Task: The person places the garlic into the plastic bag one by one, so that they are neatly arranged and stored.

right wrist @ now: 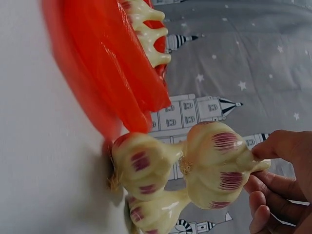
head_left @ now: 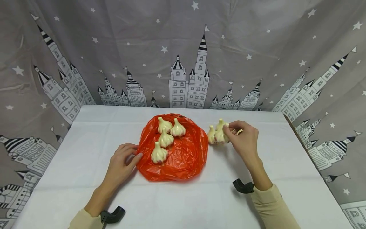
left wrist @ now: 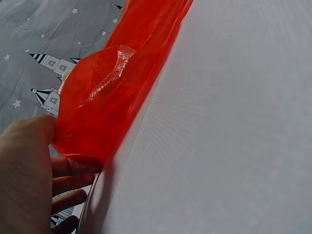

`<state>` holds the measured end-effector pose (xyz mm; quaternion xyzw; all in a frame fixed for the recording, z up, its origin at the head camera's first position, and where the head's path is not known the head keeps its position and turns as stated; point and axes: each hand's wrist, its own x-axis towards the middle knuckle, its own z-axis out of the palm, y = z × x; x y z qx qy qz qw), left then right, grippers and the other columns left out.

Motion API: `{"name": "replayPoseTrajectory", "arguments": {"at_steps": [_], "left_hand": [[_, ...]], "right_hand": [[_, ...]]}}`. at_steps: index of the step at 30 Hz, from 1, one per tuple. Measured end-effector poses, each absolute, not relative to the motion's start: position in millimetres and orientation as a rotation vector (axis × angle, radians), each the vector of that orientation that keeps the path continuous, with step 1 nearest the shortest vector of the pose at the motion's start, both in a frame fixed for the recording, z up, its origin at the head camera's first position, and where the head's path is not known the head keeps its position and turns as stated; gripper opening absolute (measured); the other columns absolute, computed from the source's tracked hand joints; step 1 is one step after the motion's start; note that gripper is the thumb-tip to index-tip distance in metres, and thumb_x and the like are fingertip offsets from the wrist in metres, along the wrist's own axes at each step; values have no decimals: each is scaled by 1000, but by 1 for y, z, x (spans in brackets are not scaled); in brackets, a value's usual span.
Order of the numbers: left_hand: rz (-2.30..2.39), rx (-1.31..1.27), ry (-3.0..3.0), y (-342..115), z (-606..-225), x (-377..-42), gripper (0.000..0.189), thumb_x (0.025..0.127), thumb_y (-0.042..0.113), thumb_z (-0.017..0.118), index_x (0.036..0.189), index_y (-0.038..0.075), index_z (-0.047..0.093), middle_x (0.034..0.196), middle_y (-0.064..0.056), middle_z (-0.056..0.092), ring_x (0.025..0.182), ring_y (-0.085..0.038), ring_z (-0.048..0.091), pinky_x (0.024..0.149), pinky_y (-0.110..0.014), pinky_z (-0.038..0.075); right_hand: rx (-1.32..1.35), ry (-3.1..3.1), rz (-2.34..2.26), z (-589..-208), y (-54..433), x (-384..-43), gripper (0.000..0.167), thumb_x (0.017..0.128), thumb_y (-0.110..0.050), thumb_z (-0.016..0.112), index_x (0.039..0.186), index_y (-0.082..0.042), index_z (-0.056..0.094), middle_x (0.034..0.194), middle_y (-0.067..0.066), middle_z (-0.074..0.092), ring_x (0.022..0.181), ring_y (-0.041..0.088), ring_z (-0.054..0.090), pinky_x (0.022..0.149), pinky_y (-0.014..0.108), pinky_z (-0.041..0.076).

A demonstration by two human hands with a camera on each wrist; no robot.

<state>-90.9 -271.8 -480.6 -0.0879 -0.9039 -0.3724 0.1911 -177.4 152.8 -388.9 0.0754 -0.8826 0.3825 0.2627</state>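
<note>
A red plastic bag lies opened out on the table, with several garlic bulbs in its left and back part. My left hand is at the bag's left edge; in the left wrist view its thumb and index finger pinch the red rim. To the right of the bag, my right hand pinches a garlic bulb by its stem. Two more bulbs stand on the table close beside it, one nearer the bag and another next to that. A pale tip shows behind the right fingers.
A white cloth covers the table. Behind and around it hangs a grey curtain printed with castles and stars. Each wrist carries a black camera mount, such as the one on the left.
</note>
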Motion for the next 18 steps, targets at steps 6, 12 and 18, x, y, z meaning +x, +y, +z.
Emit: {"name": "replayPoseTrajectory", "arguments": {"at_steps": [6,12,18], "left_hand": [[-1046,-254,-2533,-272,-480,-91,7,92,12,79,88,9,75,118,-11,74,121,-30,59,101,-63,49],[-1044,-253,-2531,-271,-478,-91,6,92,12,79,89,10,75,118,-11,74,121,-29,59,101,-63,49],[-1042,-245,-2540,-272,-479,-91,7,93,14,79,88,11,75,119,-10,74,122,-29,59,102,-63,49]], "right_hand": [[236,-2406,1031,-388,144,-177,14,88,-18,84,88,-5,79,73,6,73,65,19,62,58,17,38],[263,-2397,1053,-386,138,-176,15,89,-20,84,89,-5,80,75,6,74,67,21,64,60,17,40],[288,-2387,1094,-383,125,-176,15,89,-21,83,88,-7,80,76,4,75,68,19,64,58,15,39]]}}
